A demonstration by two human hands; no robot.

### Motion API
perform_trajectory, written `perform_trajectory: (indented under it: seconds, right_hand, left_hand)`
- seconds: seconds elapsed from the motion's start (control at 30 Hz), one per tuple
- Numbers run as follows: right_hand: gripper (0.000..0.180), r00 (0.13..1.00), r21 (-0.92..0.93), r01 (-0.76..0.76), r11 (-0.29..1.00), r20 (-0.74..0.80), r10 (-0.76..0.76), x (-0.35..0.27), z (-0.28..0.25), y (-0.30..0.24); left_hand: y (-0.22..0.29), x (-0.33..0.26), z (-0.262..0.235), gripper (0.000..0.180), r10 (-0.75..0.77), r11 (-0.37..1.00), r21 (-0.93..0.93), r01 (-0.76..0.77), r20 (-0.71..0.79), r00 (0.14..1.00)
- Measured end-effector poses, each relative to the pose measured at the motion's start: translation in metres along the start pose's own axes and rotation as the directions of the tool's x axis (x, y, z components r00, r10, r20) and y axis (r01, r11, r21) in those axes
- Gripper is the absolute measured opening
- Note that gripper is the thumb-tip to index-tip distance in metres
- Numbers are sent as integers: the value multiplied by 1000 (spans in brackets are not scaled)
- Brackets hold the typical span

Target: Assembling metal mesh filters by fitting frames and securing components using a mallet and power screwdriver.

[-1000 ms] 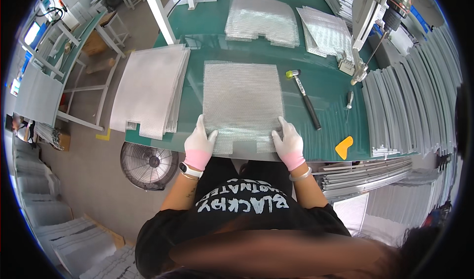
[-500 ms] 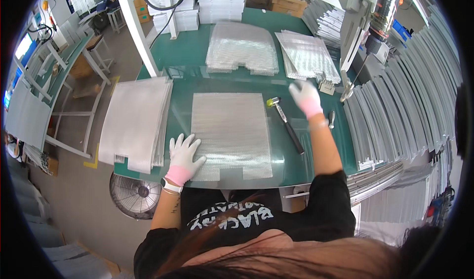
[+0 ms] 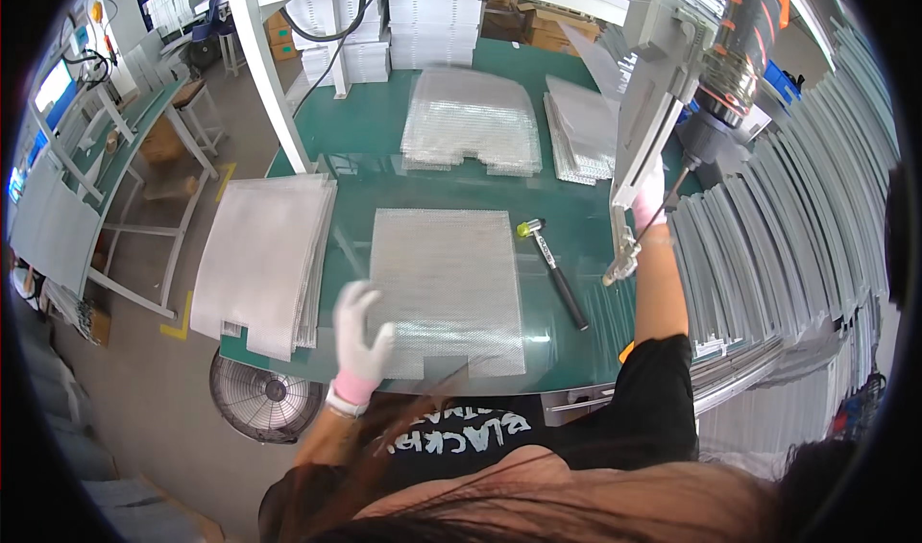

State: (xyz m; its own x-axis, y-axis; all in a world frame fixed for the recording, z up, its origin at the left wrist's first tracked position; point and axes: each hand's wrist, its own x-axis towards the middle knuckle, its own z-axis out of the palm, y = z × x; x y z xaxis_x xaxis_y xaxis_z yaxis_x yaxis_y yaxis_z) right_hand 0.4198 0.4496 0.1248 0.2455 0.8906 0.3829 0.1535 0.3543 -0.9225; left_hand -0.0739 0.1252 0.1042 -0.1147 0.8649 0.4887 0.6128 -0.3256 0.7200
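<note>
My left hand, in a white and pink glove, hovers by the left edge of a perforated sheet, thumb and fingers apart and holding nothing. My right hand reaches forward at the right, mostly behind a grey metal arm, so its fingers are hidden. Beside that arm, a power drill in orange and black points its long thin bit downward. Between the sheet and my right forearm lies a hammer with a yellow-green tip and black handle.
Stacked white sheets lie at the table's left. Two piles stand farther back, a shiny perforated stack and a fanned stack. Many grey panels line the right. A white post rises at the left; a fan sits below.
My left hand has lifted off the sheet's lower left corner. My right hand has moved right, behind the metal arm. The drill and its arm now appear nearer and lower in view.
</note>
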Motion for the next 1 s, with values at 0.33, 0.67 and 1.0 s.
perform_trajectory:
  seconds: [0.33, 0.67, 1.0]
  right_hand:
    - [102, 996, -624, -24, 781, 51, 72, -62, 51, -12]
    - [67, 957, 133, 159, 978, -265, -119, -66, 59, -65]
    - [72, 998, -451, -29, 892, -60, 2, -54, 69, -16]
  left_hand:
    - [57, 14, 48, 37, 252, 926, -377, -9, 601, 759]
    - [23, -33, 14, 35, -141, 785, -360, 505, 690, 710]
    - [28, -30, 23, 38, 16, 884, -352, 309, 682, 731]
